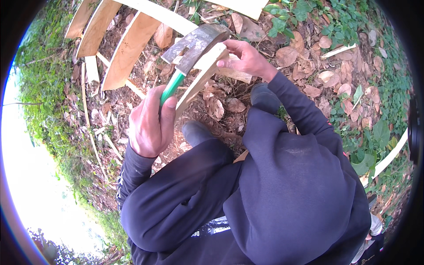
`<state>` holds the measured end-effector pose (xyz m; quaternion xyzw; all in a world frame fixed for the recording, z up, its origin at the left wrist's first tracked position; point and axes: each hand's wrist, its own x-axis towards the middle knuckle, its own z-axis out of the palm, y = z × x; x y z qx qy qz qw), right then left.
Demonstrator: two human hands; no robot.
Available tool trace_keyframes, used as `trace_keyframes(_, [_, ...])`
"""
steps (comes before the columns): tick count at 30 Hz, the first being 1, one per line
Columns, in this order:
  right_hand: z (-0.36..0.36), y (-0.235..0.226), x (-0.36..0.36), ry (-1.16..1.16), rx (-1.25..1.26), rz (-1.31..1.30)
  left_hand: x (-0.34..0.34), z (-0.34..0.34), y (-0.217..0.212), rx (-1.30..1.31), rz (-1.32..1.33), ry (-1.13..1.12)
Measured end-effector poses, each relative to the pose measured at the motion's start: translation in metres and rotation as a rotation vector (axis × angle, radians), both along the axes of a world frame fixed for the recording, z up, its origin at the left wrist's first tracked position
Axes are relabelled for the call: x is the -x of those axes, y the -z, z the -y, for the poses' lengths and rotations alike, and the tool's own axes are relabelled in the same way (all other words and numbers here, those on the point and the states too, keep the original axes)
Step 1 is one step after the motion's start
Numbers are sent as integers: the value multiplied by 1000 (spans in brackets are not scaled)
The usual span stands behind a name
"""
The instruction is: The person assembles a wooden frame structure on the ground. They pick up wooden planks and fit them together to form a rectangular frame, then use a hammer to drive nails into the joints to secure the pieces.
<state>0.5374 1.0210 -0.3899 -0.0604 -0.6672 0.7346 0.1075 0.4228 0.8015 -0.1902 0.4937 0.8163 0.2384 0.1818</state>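
Observation:
My left hand [151, 121] is wrapped round the green handle of a hatchet [198, 42]. The tool's broad, worn metal head lies over the upper end of a pale wooden slat [194, 89]. At that end my right hand [247, 59] grips the wood between thumb and fingers, close to the metal edge. Slanting down from there, the slat runs toward my left boot. Up and to the left is a wooden frame [159, 14] with several curved-looking boards [130, 51] fixed across it. Its long pale rail reaches as far as the hatchet head.
Dry brown leaves [312, 90] and wood scraps cover the ground. My boots [196, 132] stand just below the slat. A pale board [247, 6] lies at the top edge, a wood strip [391, 157] at the far right. Green plants [353, 26] grow on both sides.

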Motion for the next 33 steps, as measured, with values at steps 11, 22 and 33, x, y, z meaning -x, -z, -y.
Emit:
trace_keyframes(11, [-1, -17, 0, -34, 259, 65, 2, -2, 3, 25, 17, 2])
trace_keyframes(22, [-1, -18, 1, -17, 265, 85, 2, -2, 7, 21, 31, 3])
trace_keyframes(33, [2, -14, 0, 120, 217, -34, 2, -3, 8, 37, 51, -26])
